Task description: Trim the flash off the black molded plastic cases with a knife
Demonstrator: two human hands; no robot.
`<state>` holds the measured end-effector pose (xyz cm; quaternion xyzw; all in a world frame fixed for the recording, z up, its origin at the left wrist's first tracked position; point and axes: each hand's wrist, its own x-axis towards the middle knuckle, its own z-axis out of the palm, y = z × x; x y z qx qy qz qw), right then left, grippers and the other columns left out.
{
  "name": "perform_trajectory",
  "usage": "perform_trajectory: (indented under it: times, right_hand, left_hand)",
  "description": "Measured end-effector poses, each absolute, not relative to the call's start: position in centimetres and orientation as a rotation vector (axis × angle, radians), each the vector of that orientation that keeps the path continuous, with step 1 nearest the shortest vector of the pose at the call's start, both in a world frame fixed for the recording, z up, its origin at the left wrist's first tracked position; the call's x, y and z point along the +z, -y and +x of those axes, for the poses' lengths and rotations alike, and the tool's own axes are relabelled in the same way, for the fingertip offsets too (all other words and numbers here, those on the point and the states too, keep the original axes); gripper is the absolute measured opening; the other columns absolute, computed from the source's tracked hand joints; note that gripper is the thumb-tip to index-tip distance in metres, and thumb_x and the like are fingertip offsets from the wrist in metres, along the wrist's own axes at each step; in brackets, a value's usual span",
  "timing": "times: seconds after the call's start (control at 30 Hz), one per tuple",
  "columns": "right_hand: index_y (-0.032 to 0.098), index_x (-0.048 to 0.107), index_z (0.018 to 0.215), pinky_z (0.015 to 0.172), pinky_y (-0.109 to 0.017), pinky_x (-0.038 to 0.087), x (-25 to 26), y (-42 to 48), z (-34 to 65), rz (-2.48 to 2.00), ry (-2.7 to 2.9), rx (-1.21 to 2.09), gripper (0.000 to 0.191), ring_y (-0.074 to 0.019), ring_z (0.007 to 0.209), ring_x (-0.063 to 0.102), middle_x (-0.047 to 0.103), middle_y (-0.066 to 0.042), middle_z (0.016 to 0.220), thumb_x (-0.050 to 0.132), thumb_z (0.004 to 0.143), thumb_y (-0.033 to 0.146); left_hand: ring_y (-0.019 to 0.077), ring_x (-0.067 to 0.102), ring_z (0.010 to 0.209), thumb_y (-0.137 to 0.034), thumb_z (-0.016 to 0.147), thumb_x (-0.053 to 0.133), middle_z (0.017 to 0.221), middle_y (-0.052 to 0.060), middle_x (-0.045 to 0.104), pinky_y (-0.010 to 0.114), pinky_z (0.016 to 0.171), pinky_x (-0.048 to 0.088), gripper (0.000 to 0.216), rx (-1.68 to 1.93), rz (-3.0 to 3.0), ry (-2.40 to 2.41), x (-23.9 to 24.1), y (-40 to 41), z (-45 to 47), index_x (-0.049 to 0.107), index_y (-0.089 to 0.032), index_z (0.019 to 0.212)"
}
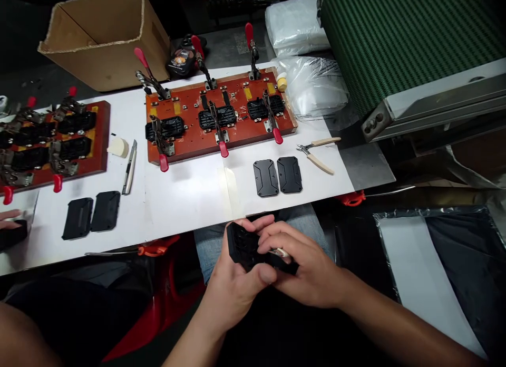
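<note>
Above my lap, my left hand [239, 288] is wrapped round a black plastic case part [242, 245], its ribbed hollow side facing up. My right hand [306, 267] is closed at the part's right end, its fingers reaching over the hollow. A slim pale tool [281, 252] shows between the right fingers; most of it is hidden, and I cannot tell its kind. On the table beyond lie two flat black plastic covers [278, 176], side by side. Cutting pliers [319, 153] with cream handles rest open to their right.
A reddish-brown fixture board [190, 152] with red-handled toggle clamps holds several black parts. A similar board [100, 145], a utility knife [129, 167] and another person's hand [8, 219] are at left. A cardboard box [98, 56], plastic bags [316, 87] and a green conveyor belt [415, 40] stand behind.
</note>
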<state>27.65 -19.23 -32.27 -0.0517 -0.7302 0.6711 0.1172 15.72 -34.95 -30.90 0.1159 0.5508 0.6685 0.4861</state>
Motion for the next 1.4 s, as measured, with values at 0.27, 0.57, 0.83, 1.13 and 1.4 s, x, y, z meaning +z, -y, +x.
perform_trajectory:
  times: [0.27,0.57,0.83,1.13,1.4]
  right_hand:
    - [0.025,0.075,0.126,0.092,-0.030,0.057,-31.1,14.2,27.4,0.123,2.362,2.017,0.024,-0.0184,0.102,0.070,0.072,-0.005,0.116,0.059,0.109,0.016]
    - [0.026,0.060,0.151,0.103,-0.032,0.051,-29.2,13.4,28.6,-0.069,2.624,1.747,0.038,-0.0199,0.119,0.065,0.069,-0.004,0.131,0.052,0.115,0.021]
    - [0.020,0.068,0.144,0.091,-0.031,0.051,-28.5,14.3,28.2,0.040,2.625,1.806,0.033,-0.0180,0.105,0.067,0.072,-0.004,0.120,0.057,0.112,0.017]
    - [0.018,0.068,0.143,0.089,-0.032,0.049,-28.7,14.5,28.0,0.095,2.656,1.715,0.034,-0.0190,0.103,0.066,0.071,-0.005,0.117,0.056,0.112,0.015]
    - [0.019,0.067,0.143,0.089,-0.034,0.050,-28.5,14.1,28.2,0.132,2.739,1.643,0.033,-0.0198,0.101,0.066,0.071,-0.004,0.115,0.055,0.112,0.017]
  left_hand:
    - [0.0293,0.067,0.114,-0.068,0.078,0.083,0.128,0.012,0.067,0.041,0.095,0.057,0.057,1.185,0.638,-1.186,-29.1,36.4,13.4,0.054,-0.023,0.099]
    - [0.0237,0.033,0.159,-0.027,0.086,0.082,0.172,0.007,0.029,0.041,0.127,0.032,0.046,0.948,1.172,-1.936,-28.3,36.4,12.7,0.049,-0.030,0.119]
    - [0.0226,0.030,0.160,-0.025,0.088,0.079,0.172,0.006,0.029,0.037,0.128,0.030,0.042,0.932,1.244,-2.008,-27.8,37.0,11.8,0.051,-0.029,0.119]
    - [0.0216,0.035,0.158,-0.021,0.088,0.076,0.170,0.008,0.033,0.037,0.128,0.033,0.038,0.923,1.324,-2.056,-27.8,37.2,11.8,0.053,-0.026,0.118]
    - [0.0219,0.034,0.158,-0.020,0.088,0.077,0.169,0.009,0.034,0.037,0.128,0.033,0.038,0.920,1.381,-2.056,-27.8,37.0,11.9,0.054,-0.025,0.118]
